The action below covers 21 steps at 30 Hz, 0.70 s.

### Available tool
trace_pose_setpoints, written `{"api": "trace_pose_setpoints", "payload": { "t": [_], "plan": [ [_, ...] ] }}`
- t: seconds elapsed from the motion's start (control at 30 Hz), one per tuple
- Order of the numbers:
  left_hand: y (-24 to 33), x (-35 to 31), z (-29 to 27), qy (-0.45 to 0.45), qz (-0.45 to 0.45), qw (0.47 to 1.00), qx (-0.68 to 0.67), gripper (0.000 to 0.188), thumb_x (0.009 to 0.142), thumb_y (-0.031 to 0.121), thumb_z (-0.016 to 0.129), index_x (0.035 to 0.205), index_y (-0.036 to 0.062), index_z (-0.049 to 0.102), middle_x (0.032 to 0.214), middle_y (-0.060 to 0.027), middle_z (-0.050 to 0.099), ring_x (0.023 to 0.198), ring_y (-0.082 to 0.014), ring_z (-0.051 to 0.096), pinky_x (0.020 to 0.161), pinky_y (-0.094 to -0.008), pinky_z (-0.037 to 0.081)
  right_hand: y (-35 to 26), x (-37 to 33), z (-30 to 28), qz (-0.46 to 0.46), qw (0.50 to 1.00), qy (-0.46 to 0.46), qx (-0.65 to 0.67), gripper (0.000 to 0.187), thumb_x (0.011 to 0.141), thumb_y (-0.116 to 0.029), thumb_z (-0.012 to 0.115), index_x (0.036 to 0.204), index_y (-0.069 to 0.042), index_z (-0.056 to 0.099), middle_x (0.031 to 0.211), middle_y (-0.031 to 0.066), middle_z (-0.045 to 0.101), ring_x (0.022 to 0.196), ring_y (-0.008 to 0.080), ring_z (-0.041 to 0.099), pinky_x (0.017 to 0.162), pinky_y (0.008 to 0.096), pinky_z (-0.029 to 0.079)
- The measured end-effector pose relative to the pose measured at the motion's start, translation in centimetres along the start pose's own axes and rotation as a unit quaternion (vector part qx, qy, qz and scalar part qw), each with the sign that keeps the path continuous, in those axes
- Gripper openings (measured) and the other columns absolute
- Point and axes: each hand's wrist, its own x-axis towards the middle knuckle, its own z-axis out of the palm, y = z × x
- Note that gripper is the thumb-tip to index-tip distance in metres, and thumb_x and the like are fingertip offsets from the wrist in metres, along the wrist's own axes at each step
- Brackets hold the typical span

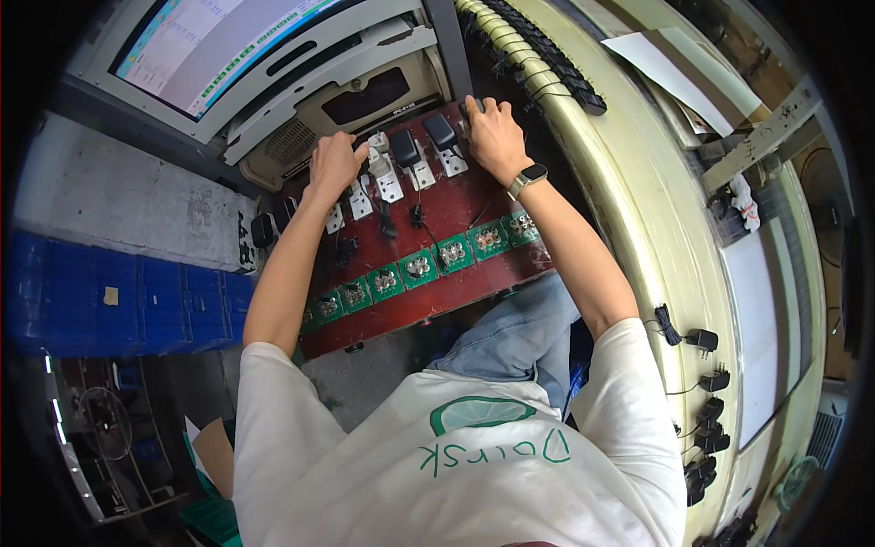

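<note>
A row of metal test fixtures stands along the back of a dark red bench board. Two of them carry a black power adapter each: one adapter in the middle, another adapter to its right. My left hand is closed at the fixtures on the left, its fingers curled over something I cannot make out. At the right end of the row, the fingers of my right hand bend around a black power adapter, mostly covered by the hand. Black cords and plugs lie in front of the fixtures.
Green circuit boards with round metal contacts line the board's front edge. A monitor and a beige instrument stand behind. Blue bins are at left. On the right runs a pale yellow conveyor belt, with several black adapters along it.
</note>
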Motion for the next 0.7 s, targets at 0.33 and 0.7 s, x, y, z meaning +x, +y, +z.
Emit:
{"api": "trace_pose_setpoints", "payload": {
  "t": [0.33,0.7],
  "plan": [
    [0.8,0.0,1.5,-0.007,0.077,0.996,0.035,0.039,0.098,0.028,0.067,0.093,-0.01,0.073,0.099,-0.0309,0.074,0.082,-0.054,0.071,0.077,-0.0587,0.058,0.9,-0.4,-1.9,0.068,0.984,-0.097,0.131,0.066,0.088,-0.009,0.066,0.153,-0.006,0.058,0.129,0.0232,0.07,0.106,0.0393,0.07,0.088,0.0461,0.062],
    [3.6,-2.4,3.4,0.195,0.142,0.963,0.119,0.029,0.102,0.021,0.062,0.11,-0.0049,0.072,0.103,-0.0259,0.067,0.092,-0.0444,0.067,0.084,-0.0525,0.056,9.0,-6.6,-2.4,0.097,0.909,-0.215,0.345,0.036,0.092,-0.014,0.074,0.125,0.001,0.074,0.112,0.0124,0.08,0.099,0.0296,0.074,0.089,0.0386,0.058]
  ]
}}
